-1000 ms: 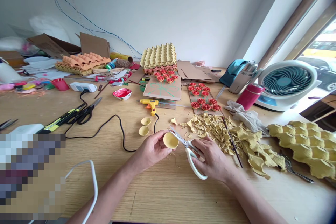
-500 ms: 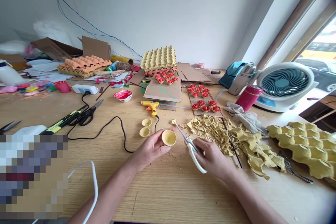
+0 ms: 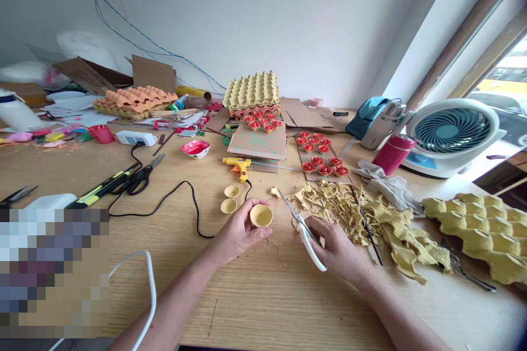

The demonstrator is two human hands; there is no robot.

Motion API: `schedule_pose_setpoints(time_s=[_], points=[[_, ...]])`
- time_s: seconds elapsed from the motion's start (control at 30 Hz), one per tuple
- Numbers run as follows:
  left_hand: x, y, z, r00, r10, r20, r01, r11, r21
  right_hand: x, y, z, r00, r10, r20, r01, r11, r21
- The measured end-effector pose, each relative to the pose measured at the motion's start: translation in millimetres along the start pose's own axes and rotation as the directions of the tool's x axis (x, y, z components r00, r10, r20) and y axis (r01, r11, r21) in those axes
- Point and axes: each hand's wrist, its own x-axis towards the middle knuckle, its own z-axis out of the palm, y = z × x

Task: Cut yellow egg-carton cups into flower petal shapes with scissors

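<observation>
My left hand [image 3: 242, 230] grips a small yellow egg-carton cup [image 3: 261, 216] by its side, the hollow facing me. In my right hand [image 3: 331, 244] is a pair of white-handled scissors [image 3: 305, 233], blades pointing away and to the left, apart from the cup. Near the blade tips lies a small yellow scrap [image 3: 275, 192]. Two more cut cups, a farther one [image 3: 232, 191] and a nearer one [image 3: 229, 207], rest on the table left of my left hand. Beyond them lies a yellow glue gun [image 3: 239, 167].
Yellow carton scraps [image 3: 341, 203] are heaped right of the scissors, beside an egg tray [image 3: 481, 225]. Red paper roses [image 3: 317, 160] sit on cardboard behind. A black cord [image 3: 193, 203] crosses the left side near black scissors [image 3: 142, 178]. At right stand a red bottle [image 3: 393, 154] and a fan [image 3: 450, 131].
The cup in my left hand has shifted slightly left and tipped a little. My right hand keeps the scissors almost where they were. The whole view has moved slightly.
</observation>
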Motion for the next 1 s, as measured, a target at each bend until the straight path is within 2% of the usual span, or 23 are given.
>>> schedule_pose_setpoints(time_s=[0.3, 0.57, 0.77, 1.0], points=[[-2.3, 2.5, -1.6, 0.994, 0.013, 0.11, -0.009, 0.999, -0.038, 0.2, -0.5, -0.7, 0.999, -0.029, 0.019, 0.03, 0.998, -0.061], [1.8, -1.3, -2.4, 0.999, 0.025, 0.026, -0.022, 0.994, -0.105, -0.2, 0.8, -5.9, 0.995, -0.081, 0.066, 0.086, 0.994, -0.074], [0.3, -0.8, -3.5, 0.996, -0.003, 0.089, 0.015, 0.992, -0.129, 1.5, 2.0, -6.5, 0.983, -0.164, 0.079, 0.175, 0.973, -0.148], [0.1, -3.0, -1.8, 0.992, -0.046, 0.119, 0.061, 0.99, -0.126, 0.6, -5.2, -7.3, 0.979, -0.2, 0.038, 0.204, 0.962, -0.183]])
